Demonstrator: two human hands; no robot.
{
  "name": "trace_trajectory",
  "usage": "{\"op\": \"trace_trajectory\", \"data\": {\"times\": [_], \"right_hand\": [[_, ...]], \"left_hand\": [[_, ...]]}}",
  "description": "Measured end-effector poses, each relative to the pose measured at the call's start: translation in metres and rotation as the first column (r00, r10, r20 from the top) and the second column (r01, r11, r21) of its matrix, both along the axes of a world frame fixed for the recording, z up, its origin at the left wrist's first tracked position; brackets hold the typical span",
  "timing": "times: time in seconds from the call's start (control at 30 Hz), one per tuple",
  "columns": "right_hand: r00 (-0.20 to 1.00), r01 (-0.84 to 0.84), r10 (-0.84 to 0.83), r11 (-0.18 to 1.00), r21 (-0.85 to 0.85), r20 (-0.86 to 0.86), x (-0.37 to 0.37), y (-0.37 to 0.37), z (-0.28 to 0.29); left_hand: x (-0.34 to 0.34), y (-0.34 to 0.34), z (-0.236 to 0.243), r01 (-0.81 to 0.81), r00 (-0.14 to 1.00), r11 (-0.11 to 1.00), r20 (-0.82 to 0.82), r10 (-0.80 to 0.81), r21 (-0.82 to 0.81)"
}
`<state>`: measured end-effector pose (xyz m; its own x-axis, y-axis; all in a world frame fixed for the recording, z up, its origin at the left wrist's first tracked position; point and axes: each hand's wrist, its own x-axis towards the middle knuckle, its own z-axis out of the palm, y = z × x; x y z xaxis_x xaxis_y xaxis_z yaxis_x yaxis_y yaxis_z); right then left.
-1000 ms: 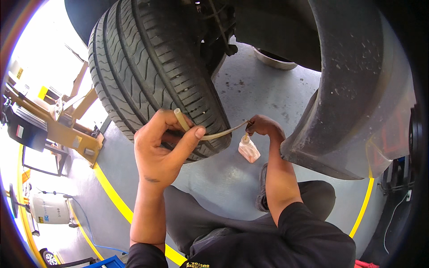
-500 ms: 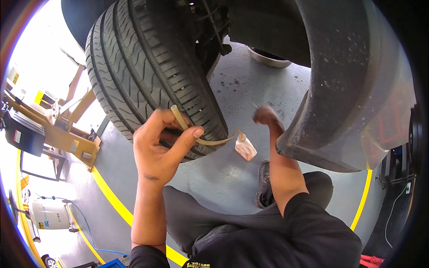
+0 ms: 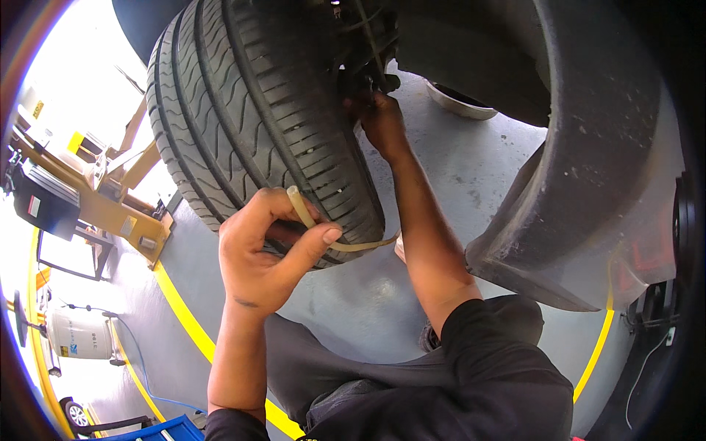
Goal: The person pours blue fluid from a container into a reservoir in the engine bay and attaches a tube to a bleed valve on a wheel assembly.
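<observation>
My left hand (image 3: 276,242) is closed around a yellowish see-through tube (image 3: 298,206), its open end sticking up between thumb and fingers. The rest of the tube runs right, past the foot of the tire (image 3: 243,110), to a small bottle (image 3: 399,248) mostly hidden by my right forearm. Behind the tire, my right hand (image 3: 382,125) reaches up to the dark suspension parts (image 3: 376,70). Its fingers are curled in shadow, and what they grip cannot be made out.
A dark bumper or fender edge (image 3: 588,154) hangs to the right of my arm. A round pan (image 3: 460,101) lies on the floor beyond. At left stand a tan lift arm (image 3: 129,224) and a white bucket (image 3: 79,334). A yellow line (image 3: 180,305) crosses the grey floor (image 3: 346,316).
My right hand has moved from beside the fender, up and left to the parts behind the tire. Its forearm now covers most of the bottle. My left hand still holds the tube.
</observation>
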<state>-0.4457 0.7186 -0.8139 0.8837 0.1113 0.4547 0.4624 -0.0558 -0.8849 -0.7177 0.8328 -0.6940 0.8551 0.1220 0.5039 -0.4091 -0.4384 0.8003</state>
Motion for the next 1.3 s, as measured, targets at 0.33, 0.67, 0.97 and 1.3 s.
{"op": "trace_trajectory", "data": {"times": [0.33,0.67,0.97,1.3], "right_hand": [[0.991,-0.088,0.087,0.996,-0.008,-0.104,-0.007,-0.002,0.010],[0.936,-0.181,0.249,0.946,0.269,-0.249,0.001,0.003,-0.004],[0.973,-0.040,0.054,0.997,0.063,-0.227,-0.019,-0.019,-0.048],[0.704,-0.233,-0.270,0.786,-0.573,-0.656,-0.120,-0.162,-0.313]], "left_hand": [[0.004,0.002,0.000,-0.012,0.997,0.994,0.079,0.004,0.110],[0.008,0.000,-0.001,-0.001,0.991,0.991,0.132,-0.016,0.131],[-0.001,0.012,0.002,-0.005,0.999,0.969,0.044,-0.006,0.245],[-0.003,0.009,-0.007,-0.032,0.998,0.978,0.062,0.020,0.206]]}}
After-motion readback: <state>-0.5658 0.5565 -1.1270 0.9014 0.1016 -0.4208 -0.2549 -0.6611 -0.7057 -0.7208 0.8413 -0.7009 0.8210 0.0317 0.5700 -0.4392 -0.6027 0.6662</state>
